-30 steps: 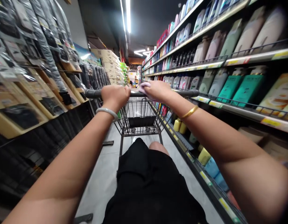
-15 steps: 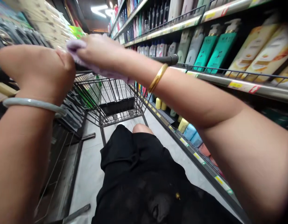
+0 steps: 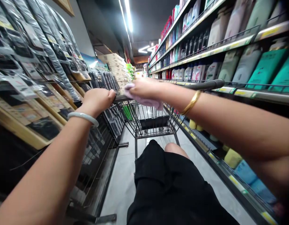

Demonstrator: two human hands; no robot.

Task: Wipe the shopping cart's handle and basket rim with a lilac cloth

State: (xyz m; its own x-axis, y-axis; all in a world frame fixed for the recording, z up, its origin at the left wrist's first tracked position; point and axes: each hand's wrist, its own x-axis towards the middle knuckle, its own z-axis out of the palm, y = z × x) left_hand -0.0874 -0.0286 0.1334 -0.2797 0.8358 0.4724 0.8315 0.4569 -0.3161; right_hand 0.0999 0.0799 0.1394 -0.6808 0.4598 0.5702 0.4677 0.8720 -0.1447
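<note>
My left hand (image 3: pixel 99 99), with a pale bangle at the wrist, is closed at the left end of the handle of a shopping cart (image 3: pixel 156 123). A light purple cloth (image 3: pixel 147 100) is held in my right hand (image 3: pixel 144 88), whose wrist wears a gold bangle. The cloth hangs below that hand, over the middle of the cart handle (image 3: pixel 211 84). The right end of the handle sticks out beyond my right forearm. The cart's wire basket stands ahead of my knees.
Shelves of bottles (image 3: pixel 267 67) line the right side, with yellow and blue packs (image 3: pixel 245 172) low down. Wrapped goods hang on a rack (image 3: pixel 50 50) at the left. Stacked boxes (image 3: pixel 115 67) stand farther ahead. A rack foot (image 3: pixel 107 218) juts onto the pale floor (image 3: pixel 121 175).
The view has tilted up and turned left, showing more of the left rack and the ceiling lights. Both hands now appear lower and farther right in the picture, with the cloth still in my right hand.
</note>
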